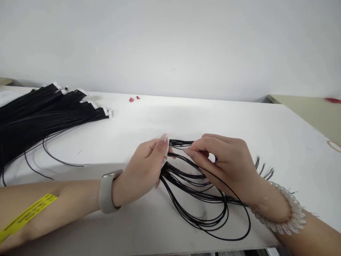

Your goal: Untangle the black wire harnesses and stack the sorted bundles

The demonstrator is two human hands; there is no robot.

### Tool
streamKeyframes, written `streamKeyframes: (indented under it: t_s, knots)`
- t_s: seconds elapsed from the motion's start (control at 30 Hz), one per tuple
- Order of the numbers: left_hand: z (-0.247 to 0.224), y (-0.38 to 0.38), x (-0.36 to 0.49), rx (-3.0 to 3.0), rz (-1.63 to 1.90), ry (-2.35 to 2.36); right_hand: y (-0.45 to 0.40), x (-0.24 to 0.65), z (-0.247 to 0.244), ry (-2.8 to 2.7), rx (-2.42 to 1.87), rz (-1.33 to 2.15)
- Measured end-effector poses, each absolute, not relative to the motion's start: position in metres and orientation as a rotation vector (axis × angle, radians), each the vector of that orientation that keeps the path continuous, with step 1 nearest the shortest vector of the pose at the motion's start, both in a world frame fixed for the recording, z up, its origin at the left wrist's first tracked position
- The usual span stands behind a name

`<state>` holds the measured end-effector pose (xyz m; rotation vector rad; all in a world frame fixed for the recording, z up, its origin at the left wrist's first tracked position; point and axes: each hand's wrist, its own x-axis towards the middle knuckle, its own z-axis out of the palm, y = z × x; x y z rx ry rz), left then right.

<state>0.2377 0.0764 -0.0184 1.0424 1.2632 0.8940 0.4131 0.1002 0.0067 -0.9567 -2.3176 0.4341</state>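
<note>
My left hand (145, 169) is closed around a white connector (165, 156), mostly hidden by the thumb and fingers. Many thin black wires (191, 190) leave it toward the right and sag in loops over the table. My right hand (223, 160) is pinched on black wire just right of the connector, thumb and forefinger close together. Its other fingers are curled, and how many wires it grips is hidden. Behind my right wrist, the loose wire ends (266, 170) stick out on the table.
A large pile of black wire bundles with white connectors (93, 104) lies at the left on the white table (213, 117). Small red rings (131, 100) lie near the back edge by the wall. A beige surface (306, 110) with a red item (333, 100) adjoins at the right.
</note>
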Motion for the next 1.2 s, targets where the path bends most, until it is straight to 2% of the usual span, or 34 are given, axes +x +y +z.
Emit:
streamKeyframes:
  t_s: [0.2, 0.87, 1.2]
  knots:
    - [-0.021, 0.075, 0.237, 1.042, 0.903, 1.271, 0.102, 0.414, 0.007, -2.369, -0.964, 0.540]
    - [-0.021, 0.075, 0.236, 1.124, 0.882, 1.233, 0.102, 0.413, 0.007, -2.388, -0.987, 0.519]
    - [-0.014, 0.075, 0.235, 1.316, 0.816, 1.248, 0.110, 0.394, 0.001, -2.491, -0.984, 0.268]
